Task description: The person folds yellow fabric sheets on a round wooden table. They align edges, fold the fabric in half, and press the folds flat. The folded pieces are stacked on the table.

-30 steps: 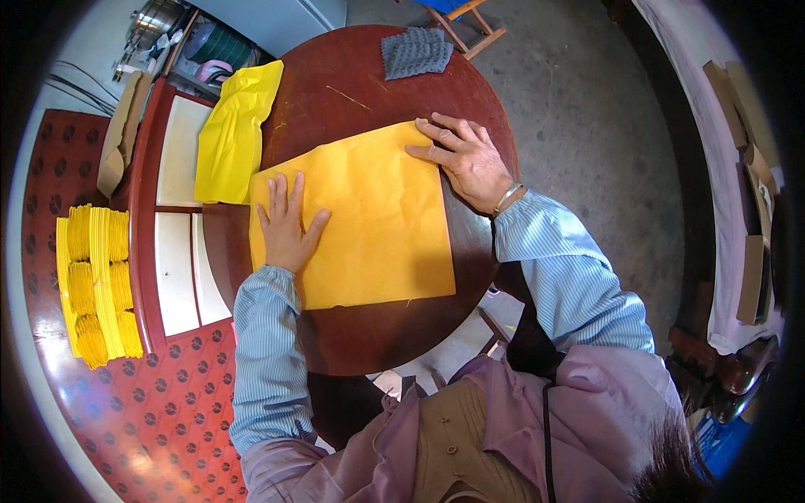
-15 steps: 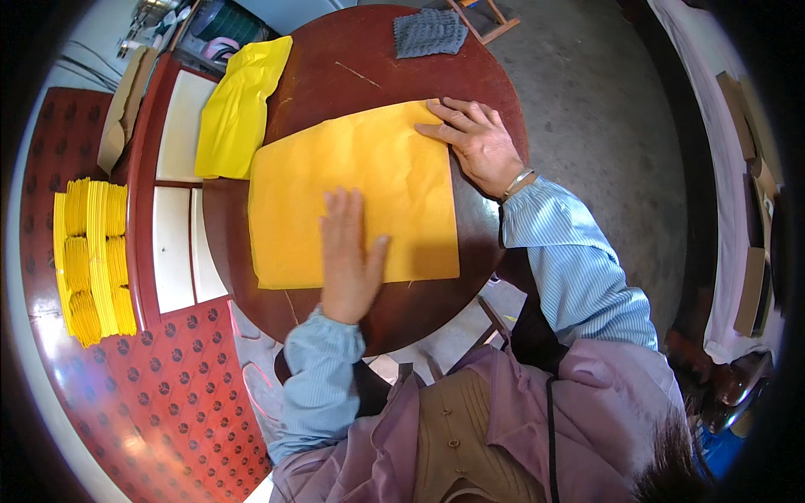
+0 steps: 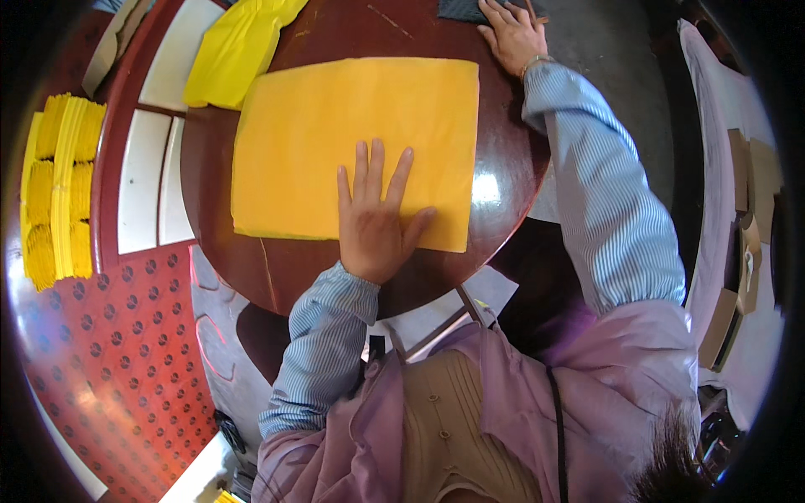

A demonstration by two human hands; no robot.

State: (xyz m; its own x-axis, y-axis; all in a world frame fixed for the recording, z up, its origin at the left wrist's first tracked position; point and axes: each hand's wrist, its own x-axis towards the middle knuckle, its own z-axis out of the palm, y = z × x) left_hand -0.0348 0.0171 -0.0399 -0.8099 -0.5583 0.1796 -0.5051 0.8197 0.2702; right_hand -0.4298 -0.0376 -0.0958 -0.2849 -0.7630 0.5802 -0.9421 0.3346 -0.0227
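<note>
A large orange-yellow sheet (image 3: 335, 126) lies flat on the round dark red table (image 3: 503, 168). My left hand (image 3: 375, 220) presses flat on the sheet's near edge, fingers spread. My right hand (image 3: 513, 35) reaches to the table's far edge, past the sheet, and rests at a grey cloth-like piece (image 3: 459, 8). A thin stick shows by its fingers. Whether the hand grips anything is unclear.
A brighter yellow sheet (image 3: 235, 50) lies crumpled at the table's far left. White panels (image 3: 147, 197) sit left of the table. A stack of yellow folded pieces (image 3: 54, 189) rests on the red patterned mat (image 3: 109, 352). Cardboard pieces (image 3: 746, 235) lie at the right.
My left hand slid from the sheet's left side to its near middle edge. My right hand left the sheet's far corner and reached to the grey piece at the table's far edge.
</note>
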